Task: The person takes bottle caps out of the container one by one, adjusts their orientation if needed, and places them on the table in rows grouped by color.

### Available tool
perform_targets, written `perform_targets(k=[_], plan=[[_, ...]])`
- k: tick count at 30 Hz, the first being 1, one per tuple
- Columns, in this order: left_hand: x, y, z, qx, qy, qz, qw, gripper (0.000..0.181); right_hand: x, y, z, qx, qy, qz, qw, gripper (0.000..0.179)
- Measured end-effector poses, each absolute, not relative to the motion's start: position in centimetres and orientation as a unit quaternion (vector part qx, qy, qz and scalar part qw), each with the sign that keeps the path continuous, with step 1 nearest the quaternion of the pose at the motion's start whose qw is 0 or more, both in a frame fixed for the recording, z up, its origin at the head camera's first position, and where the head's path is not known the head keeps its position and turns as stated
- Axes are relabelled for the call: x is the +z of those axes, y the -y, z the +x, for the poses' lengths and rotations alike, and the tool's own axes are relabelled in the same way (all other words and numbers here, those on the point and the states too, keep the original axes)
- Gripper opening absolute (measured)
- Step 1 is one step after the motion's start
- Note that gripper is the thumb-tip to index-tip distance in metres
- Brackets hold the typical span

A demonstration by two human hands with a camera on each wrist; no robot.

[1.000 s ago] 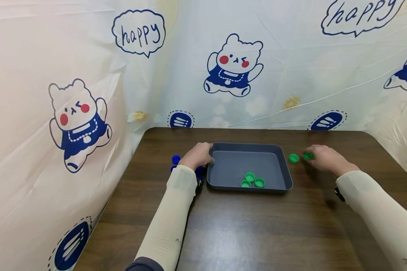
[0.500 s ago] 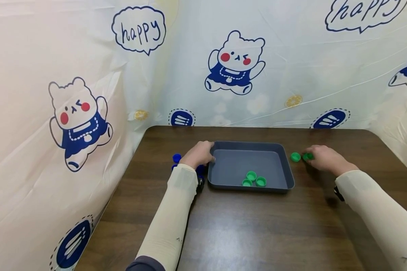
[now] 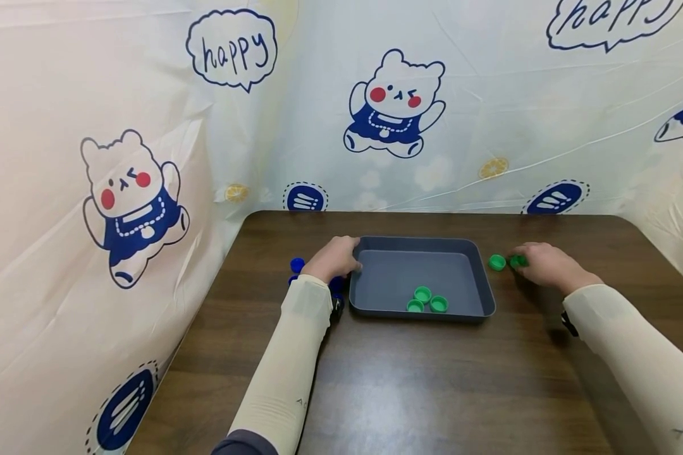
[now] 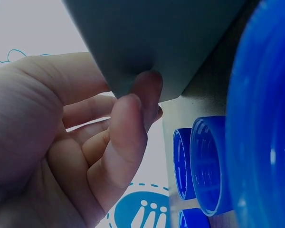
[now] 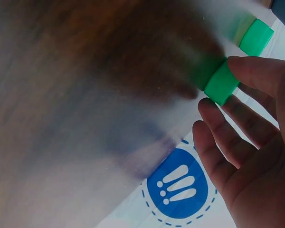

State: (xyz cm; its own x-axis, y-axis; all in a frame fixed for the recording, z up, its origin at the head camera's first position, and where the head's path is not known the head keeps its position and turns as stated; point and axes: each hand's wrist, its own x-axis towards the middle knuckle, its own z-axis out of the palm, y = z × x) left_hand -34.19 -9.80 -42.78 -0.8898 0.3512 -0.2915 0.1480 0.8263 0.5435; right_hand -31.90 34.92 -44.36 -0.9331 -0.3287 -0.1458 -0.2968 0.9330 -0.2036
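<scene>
My left hand (image 3: 331, 259) grips the left end of a dark grey baking tray (image 3: 398, 272); the left wrist view has its fingers curled at the tray's wall (image 4: 147, 33). Right of the tray, my right hand (image 3: 546, 265) pinches a green bottle cap (image 5: 222, 85) between thumb and fingers, low at the tabletop. Another green cap (image 3: 497, 262) lies between that hand and the tray. Inside the tray, three green caps (image 3: 423, 294) are grouped near the front wall, open sides up.
Several blue bottle caps (image 3: 297, 265) stand on the brown wooden table (image 3: 432, 379), left of the tray and partly hidden by the left hand. One blue cap (image 4: 266, 118) looms very close in the left wrist view. A printed curtain (image 3: 296, 114) hangs behind the table.
The head view has shifted slightly, so the tray appears a little higher and to the right. Both hands keep their holds on the tray and the green cap.
</scene>
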Motion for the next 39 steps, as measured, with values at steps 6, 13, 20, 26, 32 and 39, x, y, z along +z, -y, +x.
perform_targets(k=[6, 13, 20, 26, 32, 39], plan=[[-42.6, 9.8, -34.2, 0.262, -0.936, 0.13, 0.197, 0.071, -44.0, -35.1, -31.8, -0.076, -0.98, -0.168, 0.082, 0.039], [-42.5, 9.8, -34.2, 0.266, -0.935, 0.13, 0.197, 0.071, -42.5, -34.9, -31.6, -0.073, -0.981, -0.172, 0.06, 0.043], [-42.6, 9.8, -34.2, 0.264, -0.935, 0.134, 0.196, 0.071, -40.9, -34.3, -31.6, -0.078, -0.982, -0.163, 0.058, 0.045], [-42.7, 9.8, -34.3, 0.263, -0.935, 0.132, 0.197, 0.071, -40.0, -33.2, -31.3, -0.08, -0.98, -0.181, 0.03, 0.045], [-42.7, 9.7, -34.3, 0.264, -0.935, 0.134, 0.197, 0.071, -39.1, -31.6, -30.9, -0.085, -0.977, -0.196, 0.028, 0.046], [-42.7, 9.9, -34.4, 0.266, -0.934, 0.135, 0.196, 0.071, -38.9, -29.2, -30.8, -0.082, -0.971, -0.225, 0.024, 0.044]])
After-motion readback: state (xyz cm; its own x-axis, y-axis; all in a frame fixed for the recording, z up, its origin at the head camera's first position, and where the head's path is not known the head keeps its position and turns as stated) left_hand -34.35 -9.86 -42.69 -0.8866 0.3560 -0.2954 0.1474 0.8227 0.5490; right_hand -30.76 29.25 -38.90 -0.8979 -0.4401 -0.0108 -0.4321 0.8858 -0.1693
